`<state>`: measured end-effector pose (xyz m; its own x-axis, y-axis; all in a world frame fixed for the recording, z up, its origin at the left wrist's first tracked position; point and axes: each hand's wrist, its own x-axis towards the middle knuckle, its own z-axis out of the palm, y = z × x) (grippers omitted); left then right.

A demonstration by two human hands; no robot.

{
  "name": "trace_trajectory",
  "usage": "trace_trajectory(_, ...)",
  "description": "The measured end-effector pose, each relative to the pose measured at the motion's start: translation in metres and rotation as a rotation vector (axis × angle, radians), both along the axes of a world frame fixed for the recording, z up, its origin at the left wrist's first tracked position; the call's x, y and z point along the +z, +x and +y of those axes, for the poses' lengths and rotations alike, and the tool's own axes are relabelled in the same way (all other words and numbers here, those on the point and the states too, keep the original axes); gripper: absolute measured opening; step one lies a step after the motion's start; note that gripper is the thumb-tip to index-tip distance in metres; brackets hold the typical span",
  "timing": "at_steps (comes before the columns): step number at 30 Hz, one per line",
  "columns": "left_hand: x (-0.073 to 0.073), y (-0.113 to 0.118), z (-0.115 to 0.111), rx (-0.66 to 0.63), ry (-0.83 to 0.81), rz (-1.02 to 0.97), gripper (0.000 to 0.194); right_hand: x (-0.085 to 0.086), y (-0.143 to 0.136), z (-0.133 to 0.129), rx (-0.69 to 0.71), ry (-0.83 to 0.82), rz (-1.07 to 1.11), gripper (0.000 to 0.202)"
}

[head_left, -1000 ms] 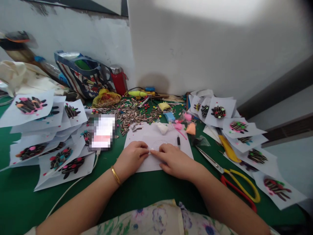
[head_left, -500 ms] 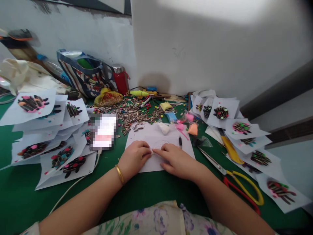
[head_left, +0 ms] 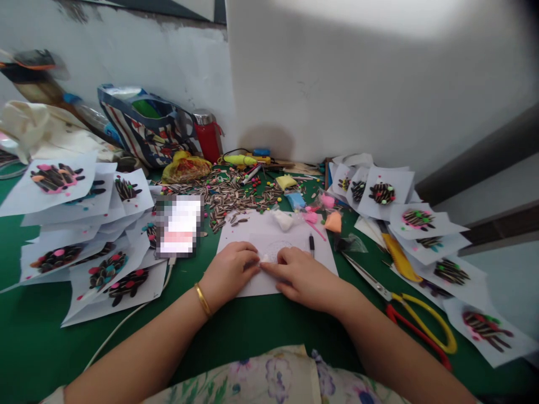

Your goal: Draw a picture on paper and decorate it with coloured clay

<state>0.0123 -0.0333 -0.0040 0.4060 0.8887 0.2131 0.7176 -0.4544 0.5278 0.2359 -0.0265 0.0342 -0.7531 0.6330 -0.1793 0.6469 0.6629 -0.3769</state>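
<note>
I seem to be pressing a small white lump [head_left: 266,258] onto the paper [head_left: 229,231] on the bench [head_left: 244,325], left grip [head_left: 233,272] bunched and right grip [head_left: 301,276] loosely curled, whether pinching anything I cannot tell, and the next press wants a light touch.

Left hand [head_left: 233,272] and right hand [head_left: 301,278] rest on a white sheet [head_left: 257,288] bearing a faint round drawing [head_left: 275,247], fingertips close together beside a small white lump [head_left: 266,257]. Beyond lie striped seeds [head_left: 229,197] and coloured packets [head_left: 296,200]; yellow-and-red-handled scissors [head_left: 384,292] and seed-decorated papers [head_left: 63,178] flank the arms on the green table [head_left: 240,334].
</note>
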Motion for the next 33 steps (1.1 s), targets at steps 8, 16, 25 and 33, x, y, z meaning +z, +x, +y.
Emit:
trace_trajectory(8,-0.003,0.004,0.001,0.021,0.027,0.007,0.006,-0.004,0.007,0.005,-0.062,-0.092,0.108,0.06)
trace_trajectory(16,-0.004,0.005,0.002,0.021,0.038,0.004,0.002,-0.008,0.008,0.007,-0.074,-0.082,0.13,0.058)
trace_trajectory(25,0.001,0.001,0.003,0.016,-0.035,-0.029,0.011,-0.004,-0.002,0.0,-0.057,0.023,0.021,0.052)
trace_trajectory(33,0.007,-0.003,0.005,-0.026,-0.113,-0.053,0.012,-0.004,-0.002,0.001,-0.046,-0.003,0.012,0.057)
